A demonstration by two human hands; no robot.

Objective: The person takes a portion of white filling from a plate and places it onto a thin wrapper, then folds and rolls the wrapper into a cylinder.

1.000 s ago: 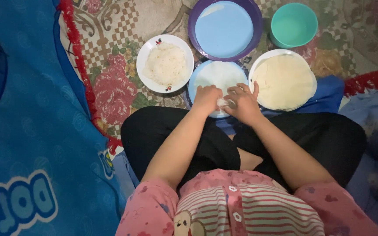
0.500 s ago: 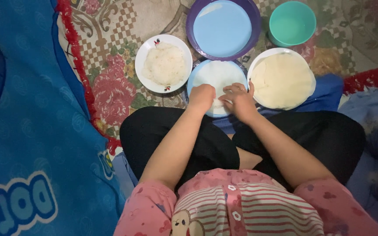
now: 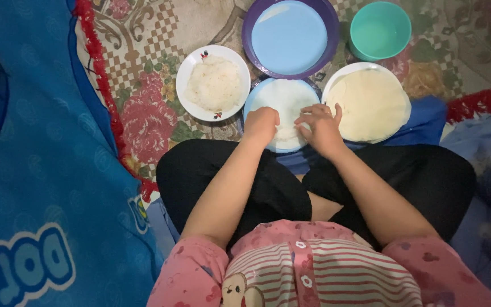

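left hand (image 3: 261, 124): curling into a loose fist, knuckles up, pressing on the near-left part of the wrapper; fingers tucked together, pinching at the sheet as far as I can tell
right hand (image 3: 320, 126): fingers spreading apart and bent, tips resting on the wrapper's right side at 3 o'clock of the left hand; not clamping anything
wrapper (image 3: 288, 102): thin whitish round sheet, lying flat in the blue plate, both hands touching its near edge
blue plate (image 3: 251, 105): sitting on the floor cloth just ahead of the crossed legs, holding the wrapper
step in hand: looks like handling or folding the sheet on the plate, early on; no filling showing on it
next move calls for: judging by the limp sheet, a light, even lift at the edge so it is not tearing or sticking
white plate of rice (image 3: 213, 84): at 10 o'clock of the left hand, just beside the blue plate, white heap in the middle
stack of wrappers (image 3: 370, 105): pale rounds on a white plate at 2 o'clock of the right hand, touching distance
purple-rimmed plate (image 3: 290, 35): at 12 o'clock, pale blue inside, looking empty or holding water, cannot tell
teal bowl (image 3: 379, 29): at 1 o'clock, far right, contents unclear
floral cloth (image 3: 143, 108): lying under all the dishes
blue blanket (image 3: 35, 170): covering the floor at 9 o'clock
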